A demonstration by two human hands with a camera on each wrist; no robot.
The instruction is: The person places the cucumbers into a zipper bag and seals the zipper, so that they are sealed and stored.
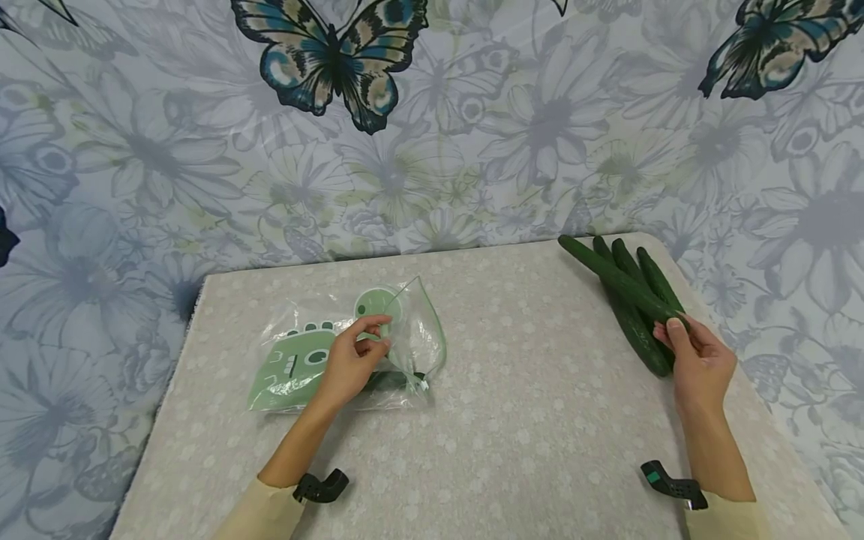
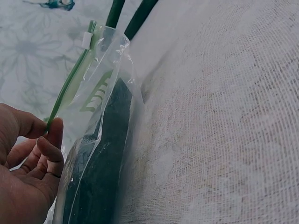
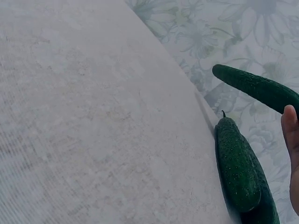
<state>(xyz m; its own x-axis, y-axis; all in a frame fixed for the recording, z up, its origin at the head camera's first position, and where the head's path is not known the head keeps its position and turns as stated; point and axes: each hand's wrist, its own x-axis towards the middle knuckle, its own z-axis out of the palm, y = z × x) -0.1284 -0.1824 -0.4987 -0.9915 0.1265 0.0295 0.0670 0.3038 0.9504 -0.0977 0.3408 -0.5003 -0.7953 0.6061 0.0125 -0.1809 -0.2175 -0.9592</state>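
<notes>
My left hand pinches the green rim of a clear zip bag printed with a green cartoon face, holding its mouth partly spread. Inside the bag, a cucumber shows dark green through the plastic in the left wrist view. A white slider sits at the far end of the zip. Over on the right, my right hand grips one cucumber by its near end, raised and slanting across three others on the table. Most of the right hand is cut off in its wrist view.
A pale patterned cloth covers the table. Its back edge meets a wall hanging with flowers and butterflies. The loose cucumbers lie close to the table's back right corner. Dark bands with small devices are on both wrists.
</notes>
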